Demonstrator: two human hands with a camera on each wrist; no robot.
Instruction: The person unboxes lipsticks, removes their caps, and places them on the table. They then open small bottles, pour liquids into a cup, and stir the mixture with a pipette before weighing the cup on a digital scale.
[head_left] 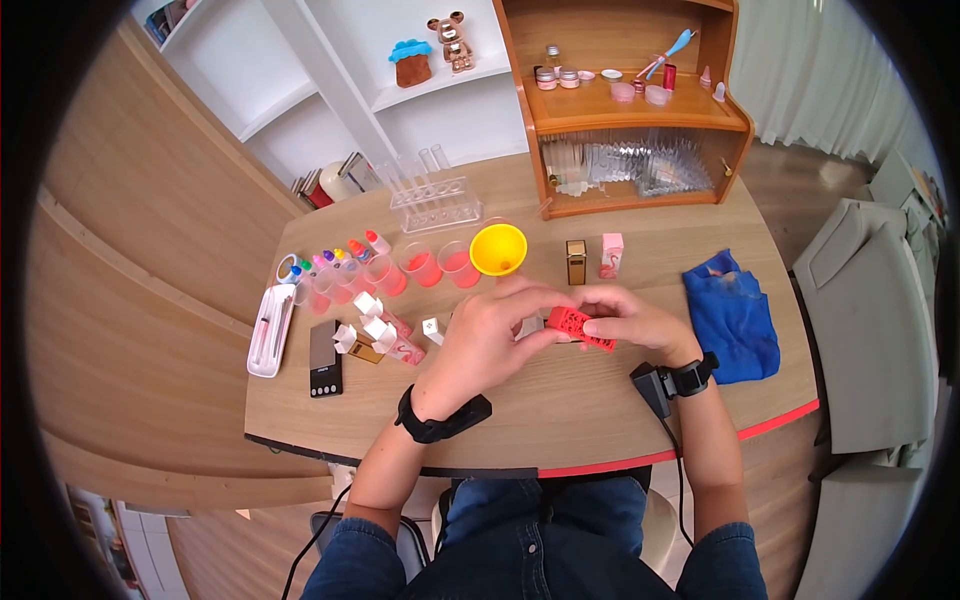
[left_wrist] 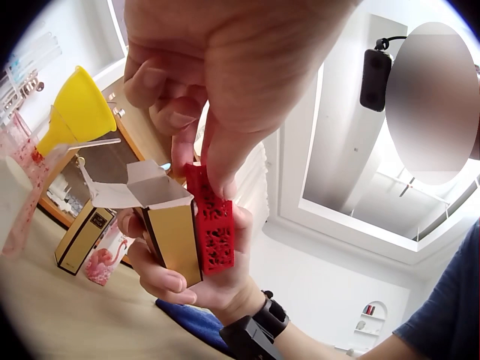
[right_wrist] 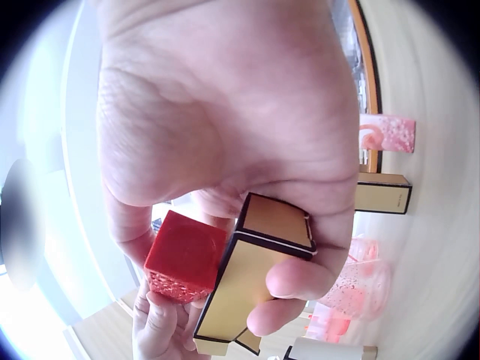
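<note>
1. A red patterned box (left_wrist: pixel 213 229) is pinched between the thumb and fingers of the left hand (head_left: pixel 487 337), pressed flat against the side of a gold carton (left_wrist: pixel 174 244), apparently so the two can be lined up.
2. The gold carton is gripped by the right hand (head_left: pixel 632 322), fingers curled round its body; its white top flaps stand open, which leaves the mouth free.
3. Both boxes are held above the wooden table (head_left: pixel 560 400), just in front of the person, where the head camera looks straight down on them.
4. A yellow funnel (head_left: pixel 498 248) and cups of pink liquid (head_left: pixel 422 266) are set behind the hands, within reach.
5. A blue cloth (head_left: pixel 734 318) is laid to the right, beside the right wrist
</note>
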